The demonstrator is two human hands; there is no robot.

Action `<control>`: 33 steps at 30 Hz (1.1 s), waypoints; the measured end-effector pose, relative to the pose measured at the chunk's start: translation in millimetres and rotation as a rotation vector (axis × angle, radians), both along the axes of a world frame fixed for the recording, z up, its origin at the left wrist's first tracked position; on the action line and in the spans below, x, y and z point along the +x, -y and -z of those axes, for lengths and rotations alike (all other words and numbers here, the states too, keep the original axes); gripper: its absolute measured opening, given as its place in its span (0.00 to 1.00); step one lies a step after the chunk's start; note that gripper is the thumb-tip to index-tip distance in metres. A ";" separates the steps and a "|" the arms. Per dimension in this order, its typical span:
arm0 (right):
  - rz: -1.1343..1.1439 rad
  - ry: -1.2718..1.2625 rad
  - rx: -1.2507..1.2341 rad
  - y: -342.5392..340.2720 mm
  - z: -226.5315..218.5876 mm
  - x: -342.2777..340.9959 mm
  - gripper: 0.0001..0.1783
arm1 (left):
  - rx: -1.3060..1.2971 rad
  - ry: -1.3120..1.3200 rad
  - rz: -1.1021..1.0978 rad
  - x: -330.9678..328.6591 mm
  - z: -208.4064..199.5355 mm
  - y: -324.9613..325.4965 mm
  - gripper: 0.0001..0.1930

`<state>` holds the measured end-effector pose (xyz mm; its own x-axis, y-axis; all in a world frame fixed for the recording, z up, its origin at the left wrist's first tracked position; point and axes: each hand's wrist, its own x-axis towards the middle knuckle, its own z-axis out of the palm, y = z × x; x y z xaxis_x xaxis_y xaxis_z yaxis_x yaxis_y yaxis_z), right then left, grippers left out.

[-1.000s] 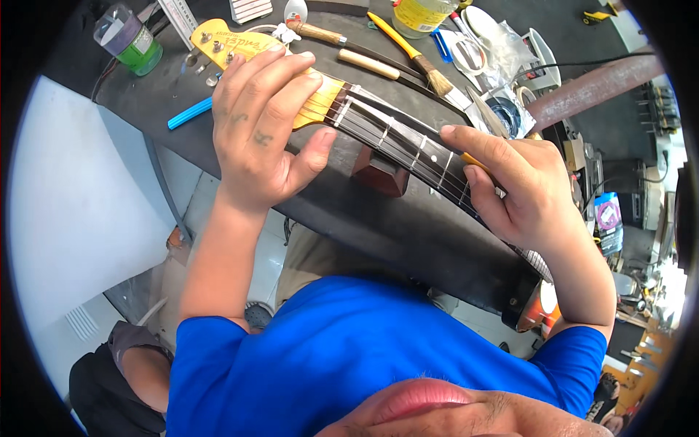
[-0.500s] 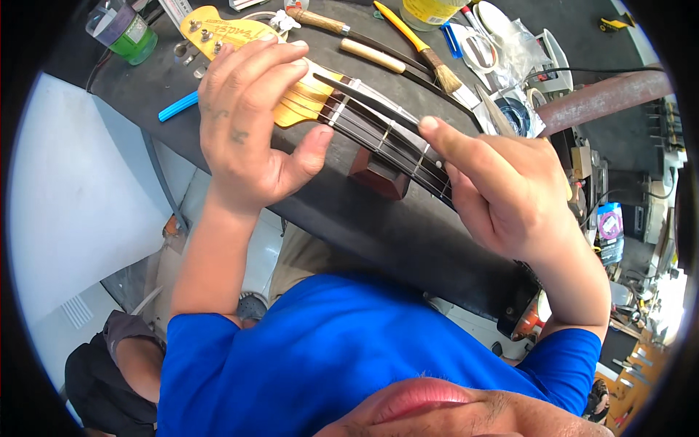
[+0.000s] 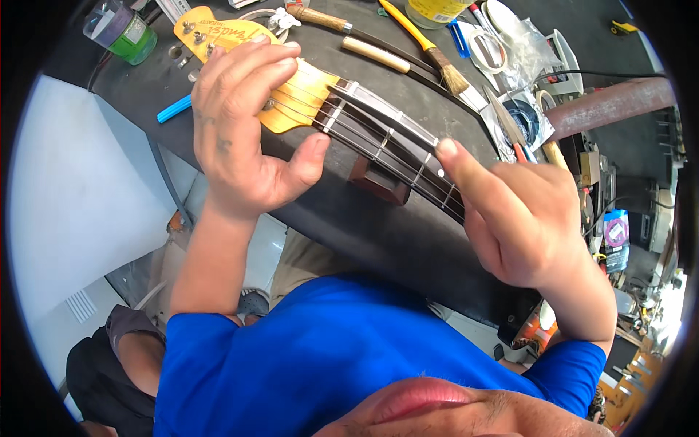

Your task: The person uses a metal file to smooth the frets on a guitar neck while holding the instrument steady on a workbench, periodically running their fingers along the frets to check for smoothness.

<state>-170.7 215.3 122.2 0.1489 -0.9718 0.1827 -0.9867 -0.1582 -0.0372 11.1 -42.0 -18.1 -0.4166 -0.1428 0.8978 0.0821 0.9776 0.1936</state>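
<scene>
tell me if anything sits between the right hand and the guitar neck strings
Nothing visible does. The right hand reaches the guitar neck directly, its extended fingertip at the strings on the dark fretboard. The left hand lies over the neck near the yellow headstock, well to the side. The brush lies beyond the neck.

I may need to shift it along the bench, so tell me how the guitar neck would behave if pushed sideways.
The guitar neck looks stiff, so it would probably move as one piece. It lies across a small wooden block, so it may pivot or slip off. The left hand over the headstock end likely steadies it; the right hand touches only a fingertip.
</scene>
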 end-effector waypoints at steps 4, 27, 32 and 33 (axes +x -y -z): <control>-0.033 -0.012 -0.051 7.5 11.7 -2.0 0.38 | -0.017 0.013 -0.019 2.8 2.9 2.6 0.31; -0.029 -0.005 -0.038 7.2 10.6 -4.5 0.38 | -0.007 0.002 -0.009 0.9 1.2 1.9 0.31; -0.039 0.006 -0.065 -4.2 14.4 -9.0 0.38 | -0.004 -0.001 -0.006 1.5 2.5 0.0 0.31; -0.024 0.003 -0.061 -7.9 13.3 -6.8 0.38 | 0.001 -0.001 -0.004 0.8 2.4 -0.1 0.31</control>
